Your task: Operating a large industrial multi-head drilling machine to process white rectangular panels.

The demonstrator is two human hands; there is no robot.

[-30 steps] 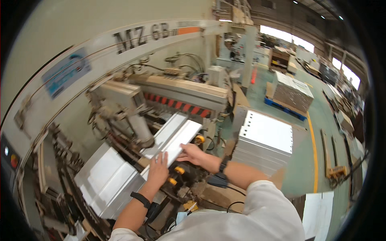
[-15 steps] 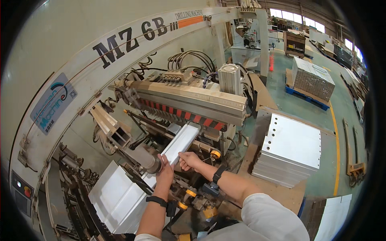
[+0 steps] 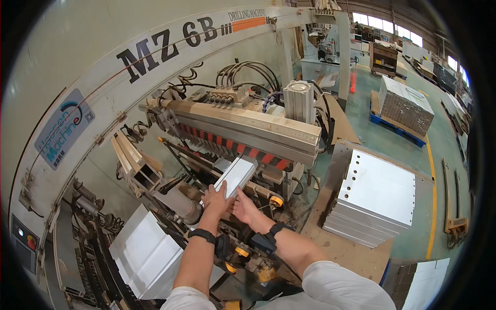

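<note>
A narrow white panel [image 3: 238,174] with a lengthwise groove or seam lies across the drilling machine's bed, its far end below the red-and-black striped guard [image 3: 232,147]. My left hand [image 3: 216,200] is closed over the panel's near left part, fingers on its top face. At the near right edge, my right hand [image 3: 245,207] grips the panel with its thumb against the side; its other fingers are partly hidden. Whether the panel is one piece or several laid together I cannot tell.
A stack of white panels [image 3: 146,254] sits at the lower left by the rails. On the right is a taller stack of drilled white boards [image 3: 380,181]. A metal cylinder [image 3: 181,204] and yellow-capped knobs [image 3: 276,201] are close to my hands. Farther off stands a loaded blue pallet [image 3: 398,129].
My right hand has gone from a closed pinch beside the panel to its near right edge. My left hand has shifted slightly up and right, fingers now farther over the panel.
</note>
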